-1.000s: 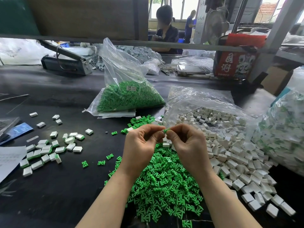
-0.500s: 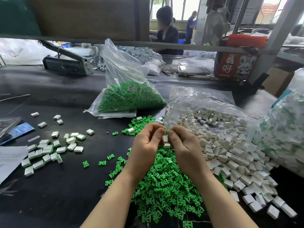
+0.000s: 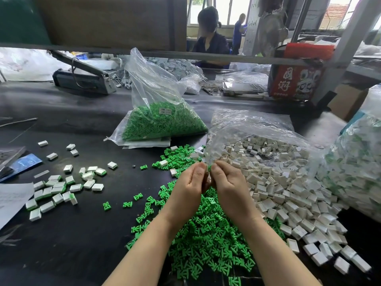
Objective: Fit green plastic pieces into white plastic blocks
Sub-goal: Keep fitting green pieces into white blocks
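My left hand and my right hand meet fingertip to fingertip above a loose heap of green plastic pieces. Between them they pinch a small white block with a sliver of green showing at the fingertips; most of it is hidden by my fingers. A spill of white plastic blocks lies to the right, running out of an open clear bag. Fitted white-and-green blocks lie scattered on the left of the black table.
A clear bag of green pieces stands behind the heap. A bulging bag of blocks fills the right edge. A paper sheet and a blue packet lie far left. A person sits beyond the shelf rail.
Both hands have dropped lower and closer to the heap, staying pressed together on the small piece. The view has shifted slightly; the piles are unmoved.
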`<action>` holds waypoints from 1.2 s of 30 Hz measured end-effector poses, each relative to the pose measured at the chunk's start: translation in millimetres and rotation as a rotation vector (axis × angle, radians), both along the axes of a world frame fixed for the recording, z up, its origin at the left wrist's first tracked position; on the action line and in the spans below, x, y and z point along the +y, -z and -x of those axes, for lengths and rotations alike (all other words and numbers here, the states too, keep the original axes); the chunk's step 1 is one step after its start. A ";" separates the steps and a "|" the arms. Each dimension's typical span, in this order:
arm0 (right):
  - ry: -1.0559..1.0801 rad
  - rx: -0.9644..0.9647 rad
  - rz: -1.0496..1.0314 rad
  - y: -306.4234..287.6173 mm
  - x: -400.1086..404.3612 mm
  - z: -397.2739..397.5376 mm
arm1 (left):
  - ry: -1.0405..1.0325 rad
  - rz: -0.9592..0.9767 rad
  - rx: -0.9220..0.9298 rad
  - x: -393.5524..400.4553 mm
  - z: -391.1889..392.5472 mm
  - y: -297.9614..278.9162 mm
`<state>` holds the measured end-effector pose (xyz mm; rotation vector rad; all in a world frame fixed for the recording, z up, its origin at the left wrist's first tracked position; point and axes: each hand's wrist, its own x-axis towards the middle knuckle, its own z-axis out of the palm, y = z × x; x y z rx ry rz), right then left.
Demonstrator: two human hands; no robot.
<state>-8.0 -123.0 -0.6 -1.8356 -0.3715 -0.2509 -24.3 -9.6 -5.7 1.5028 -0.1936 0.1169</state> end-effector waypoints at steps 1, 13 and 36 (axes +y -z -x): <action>0.018 -0.004 0.005 -0.2 0.9 0.3 | -0.005 0.003 -0.009 -1.6 0.1 0.3; 0.081 -0.017 -0.022 0.4 5.0 1.2 | -0.153 -0.108 -0.103 -15.1 1.0 1.4; 0.167 -0.047 0.145 -1.6 9.2 6.7 | -0.344 -0.058 -0.069 -27.1 8.4 -0.9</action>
